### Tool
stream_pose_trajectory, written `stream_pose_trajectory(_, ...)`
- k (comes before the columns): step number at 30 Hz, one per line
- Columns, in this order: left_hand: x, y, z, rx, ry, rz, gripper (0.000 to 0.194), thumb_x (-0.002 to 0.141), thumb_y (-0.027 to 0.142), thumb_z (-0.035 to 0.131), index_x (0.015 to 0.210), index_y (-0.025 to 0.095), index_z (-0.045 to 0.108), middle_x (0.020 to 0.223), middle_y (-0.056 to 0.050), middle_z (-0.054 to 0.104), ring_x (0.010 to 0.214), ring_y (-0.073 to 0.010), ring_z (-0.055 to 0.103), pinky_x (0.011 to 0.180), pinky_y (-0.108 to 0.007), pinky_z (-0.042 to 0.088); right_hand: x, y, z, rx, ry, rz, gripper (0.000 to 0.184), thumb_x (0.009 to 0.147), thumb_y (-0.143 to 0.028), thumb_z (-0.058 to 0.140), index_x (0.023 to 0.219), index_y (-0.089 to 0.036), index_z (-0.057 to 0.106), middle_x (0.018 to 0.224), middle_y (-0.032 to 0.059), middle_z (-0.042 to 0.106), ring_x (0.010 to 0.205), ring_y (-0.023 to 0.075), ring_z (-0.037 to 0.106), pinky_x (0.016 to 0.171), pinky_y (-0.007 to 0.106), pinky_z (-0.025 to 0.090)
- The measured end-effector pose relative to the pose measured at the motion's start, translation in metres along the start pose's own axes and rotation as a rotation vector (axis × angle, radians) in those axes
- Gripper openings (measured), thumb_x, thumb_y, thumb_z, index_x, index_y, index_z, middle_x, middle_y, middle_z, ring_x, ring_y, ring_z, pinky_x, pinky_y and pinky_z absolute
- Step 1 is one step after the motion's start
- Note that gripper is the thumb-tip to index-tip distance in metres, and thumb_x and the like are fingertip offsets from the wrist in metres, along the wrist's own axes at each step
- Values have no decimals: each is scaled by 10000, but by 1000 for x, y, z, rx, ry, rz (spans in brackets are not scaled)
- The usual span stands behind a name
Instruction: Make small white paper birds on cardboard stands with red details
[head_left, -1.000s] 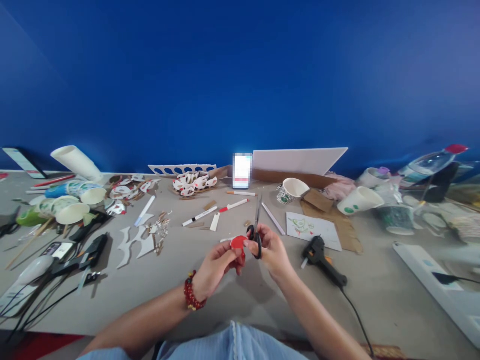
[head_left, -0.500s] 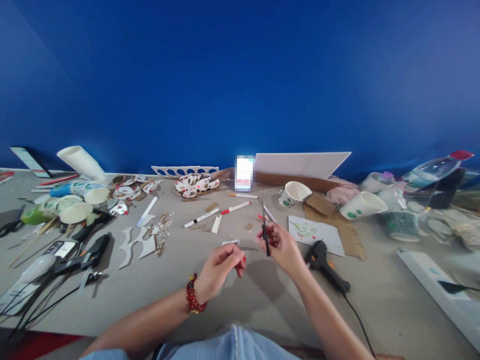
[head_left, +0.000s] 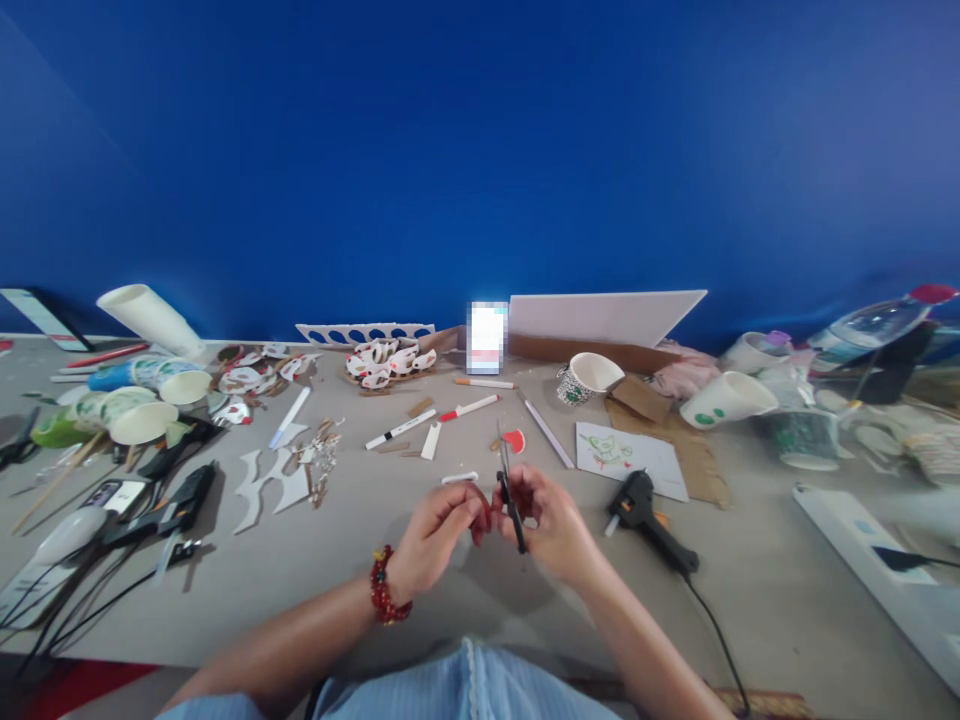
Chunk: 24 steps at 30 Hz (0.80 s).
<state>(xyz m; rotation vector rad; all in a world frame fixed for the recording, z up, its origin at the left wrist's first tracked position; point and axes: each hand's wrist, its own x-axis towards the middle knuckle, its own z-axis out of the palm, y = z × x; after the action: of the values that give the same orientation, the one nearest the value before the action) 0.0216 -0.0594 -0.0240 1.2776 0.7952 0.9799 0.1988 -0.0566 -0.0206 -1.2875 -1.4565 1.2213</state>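
My right hand (head_left: 546, 515) is closed around a pair of scissors (head_left: 513, 508) with black handles, its thin metal blades pointing away from me. Close beside it, my left hand (head_left: 444, 525) is pinched, with a small red piece mostly hidden at its fingertips. The two hands nearly meet over the table. Just beyond the scissor blades lies a red rounded cutting with a pale edge (head_left: 514, 441). A short white stick (head_left: 459, 478) rests in front of my left hand.
A black glue gun (head_left: 651, 520) with its cord lies right of my right hand, near a drawing (head_left: 630, 460). Markers (head_left: 401, 429), a patterned paper cup (head_left: 591, 378) and white cut-outs (head_left: 388, 362) lie further back. Another glue gun (head_left: 184, 500) and cords are at left.
My right hand has moved left and toward me with the scissors, closer to my left hand. The red cutting now shows clearly on the table. My left hand stays nearly in place.
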Motion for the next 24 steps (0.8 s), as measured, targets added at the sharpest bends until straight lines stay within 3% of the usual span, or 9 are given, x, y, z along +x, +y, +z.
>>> stream_pose_trajectory(7,-4,-1,1,34,58,-72,186,896,344,589,905,169,528,817,-37,606,702,-133,562,646,-244,452,-3,4,4,-121,1,-49,239,677,-153,675,830,-220,505,727,-14,622,579,121,511,552,240,422)
stream_pose_trajectory(10,-5,-4,0,97,73,-18,138,902,277,570,986,176,527,865,-45,611,767,-147,587,680,-248,471,-3,1,5,-147,6,-54,233,677,-143,649,826,-224,490,685,-29,593,570,124,497,545,243,403)
stream_pose_trajectory(15,-5,-7,-6,255,17,157,532,896,157,521,1403,219,371,924,-46,624,852,-172,608,816,-304,489,-1,-6,4,-171,-8,-42,177,688,-158,615,816,-217,509,666,-37,574,541,111,459,534,242,376)
stream_pose_trajectory(24,-4,10,-9,495,-45,220,747,780,50,559,1473,245,359,887,-39,685,764,-176,608,799,-285,472,-2,-17,5,-221,-28,-55,238,634,-102,611,789,-229,482,650,-50,581,536,116,503,559,244,392)
